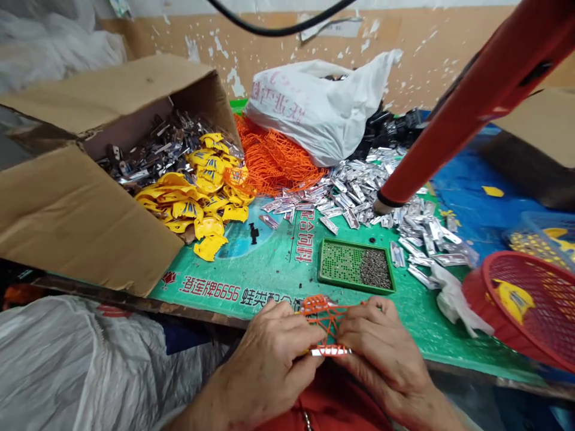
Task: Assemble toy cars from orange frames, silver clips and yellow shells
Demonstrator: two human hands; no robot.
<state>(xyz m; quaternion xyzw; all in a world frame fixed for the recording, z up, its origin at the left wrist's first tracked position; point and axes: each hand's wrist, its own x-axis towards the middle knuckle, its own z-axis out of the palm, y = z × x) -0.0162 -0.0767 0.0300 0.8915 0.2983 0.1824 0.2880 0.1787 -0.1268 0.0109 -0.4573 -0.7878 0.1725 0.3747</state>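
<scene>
Between my two hands an orange netted piece is held at the near edge of the green-covered table. My left hand has its fingers closed on the piece's left side, where a bit of yellow shows. Closed on the right side is my right hand. A shiny silver strip lies along the near side of the piece, between the thumbs. Just beyond the hands sits a green tray with small metal pins heaped at its right end.
Yellow parts spill from a cardboard box at left. Orange netting lies under a white bag. Silver pieces surround the foot of a slanted red pole. At right stands a red basket.
</scene>
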